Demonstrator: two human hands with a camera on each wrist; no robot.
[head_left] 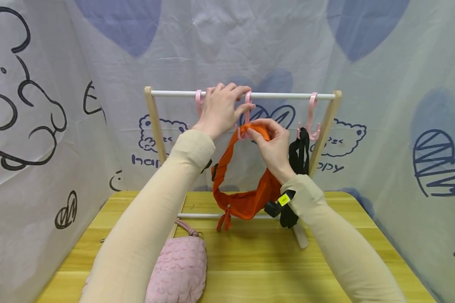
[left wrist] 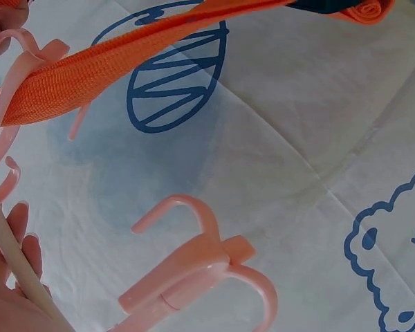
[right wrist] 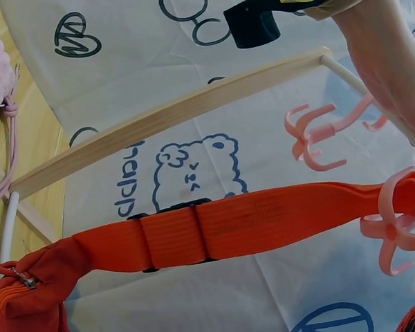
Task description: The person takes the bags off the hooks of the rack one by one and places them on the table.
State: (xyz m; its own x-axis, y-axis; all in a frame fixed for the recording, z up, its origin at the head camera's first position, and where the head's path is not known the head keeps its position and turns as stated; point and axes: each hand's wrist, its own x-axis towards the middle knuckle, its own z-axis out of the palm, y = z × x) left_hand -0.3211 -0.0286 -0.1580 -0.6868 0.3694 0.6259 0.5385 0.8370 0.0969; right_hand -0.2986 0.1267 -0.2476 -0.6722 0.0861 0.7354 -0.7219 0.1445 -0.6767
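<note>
An orange waist bag (head_left: 246,203) hangs in a loop, its strap (right wrist: 270,218) drawn up to the prongs of the middle pink hook (head_left: 247,113). My right hand (head_left: 276,145) pinches the top of that strap right at the prongs. In the left wrist view the strap (left wrist: 69,90) runs through the prongs. Above, my left hand (head_left: 221,107) curls over the white rail (head_left: 284,96), thumb and forefinger holding the upper part of the same hook. Part of the bag's body lies behind my right wrist.
Another pink hook (head_left: 199,101) hangs left on the rail. The right-hand pink hook (head_left: 311,113) carries a black strapped item (head_left: 302,158). A quilted pink bag (head_left: 186,267) sits on the wooden table (head_left: 250,269) at front left, partly behind my left sleeve. Wooden posts (head_left: 327,122) support the rail.
</note>
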